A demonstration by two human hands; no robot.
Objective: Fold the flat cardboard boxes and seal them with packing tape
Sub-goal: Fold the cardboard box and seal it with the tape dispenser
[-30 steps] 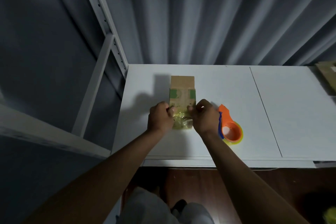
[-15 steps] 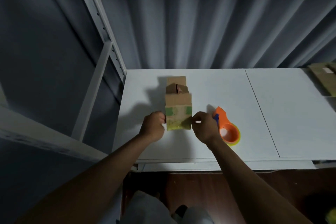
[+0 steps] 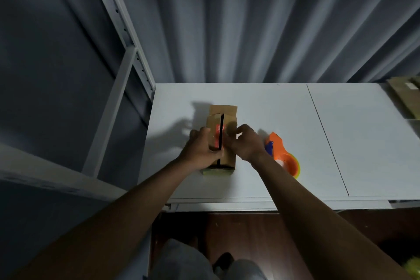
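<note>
We see a box (image 3: 223, 143) standing mid-frame on a white surface (image 3: 363, 143). Our left hand (image 3: 200, 151) grips its left flap; our right hand (image 3: 244, 143) pinches the right flap. A tape dispenser (image 3: 284, 157) lies just right.

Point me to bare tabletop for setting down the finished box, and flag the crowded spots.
Free: the right panel, between the table seam and the flat cardboard stack; also the strip behind the box, toward the curtain. Crowded: around both hands, left hand, right hand, and the tape dispenser.
</note>
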